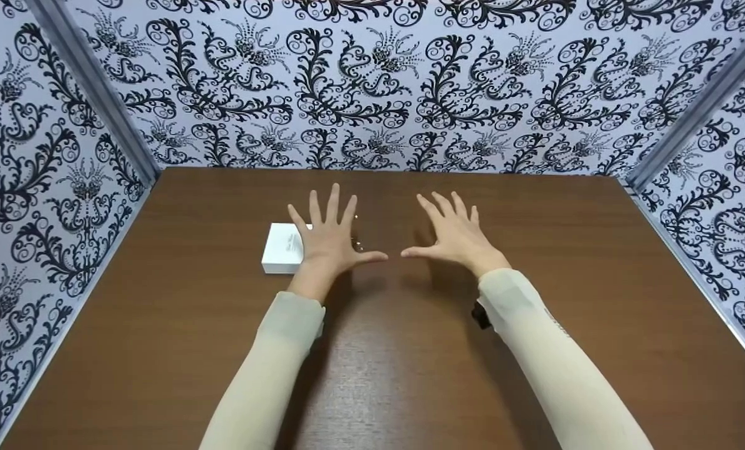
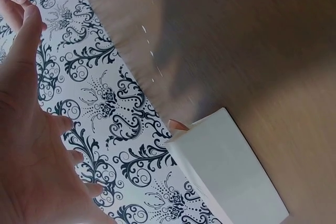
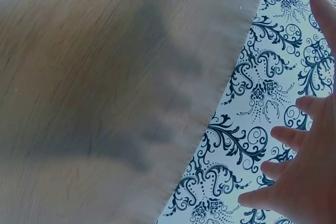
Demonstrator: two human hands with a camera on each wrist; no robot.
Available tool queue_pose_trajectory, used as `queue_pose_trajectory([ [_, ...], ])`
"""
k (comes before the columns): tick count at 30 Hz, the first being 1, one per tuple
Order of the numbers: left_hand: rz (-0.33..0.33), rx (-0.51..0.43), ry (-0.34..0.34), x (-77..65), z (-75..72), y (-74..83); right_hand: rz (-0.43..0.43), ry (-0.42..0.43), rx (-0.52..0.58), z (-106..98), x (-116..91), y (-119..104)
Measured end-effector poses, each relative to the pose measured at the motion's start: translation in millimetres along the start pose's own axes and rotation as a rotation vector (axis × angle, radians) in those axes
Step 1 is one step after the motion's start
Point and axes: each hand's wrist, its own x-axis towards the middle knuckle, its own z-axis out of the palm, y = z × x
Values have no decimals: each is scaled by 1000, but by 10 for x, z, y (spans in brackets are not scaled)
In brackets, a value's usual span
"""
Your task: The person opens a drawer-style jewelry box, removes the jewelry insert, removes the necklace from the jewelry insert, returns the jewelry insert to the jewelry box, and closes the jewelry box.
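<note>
Both hands hover over the brown table with fingers spread wide and nothing in them. My left hand (image 1: 330, 242) overlaps the right side of a small white box (image 1: 280, 251) in the head view, hiding part of its lid and its faint print. In the left wrist view the white box (image 2: 233, 166) lies beyond the palm, with a small orange-brown bit (image 2: 178, 125) at its corner. Tiny shiny specks (image 1: 359, 246) show beside the left hand, partly hidden by it. My right hand (image 1: 459, 240) is to the right, its thumb pointing toward the left thumb.
The wooden table (image 1: 372, 350) spreads out under both arms. Black-and-white patterned walls (image 1: 379, 81) stand at the back and along both sides, with grey posts (image 1: 97, 87) at the corners. A small dark object (image 1: 481, 315) sits under the right sleeve cuff.
</note>
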Motion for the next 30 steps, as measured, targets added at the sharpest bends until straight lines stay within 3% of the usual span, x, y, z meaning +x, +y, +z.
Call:
queue_pose_trajectory([
  [30,-37,-20,13,-14,48,-285,-30,17,17,34,0,-59],
])
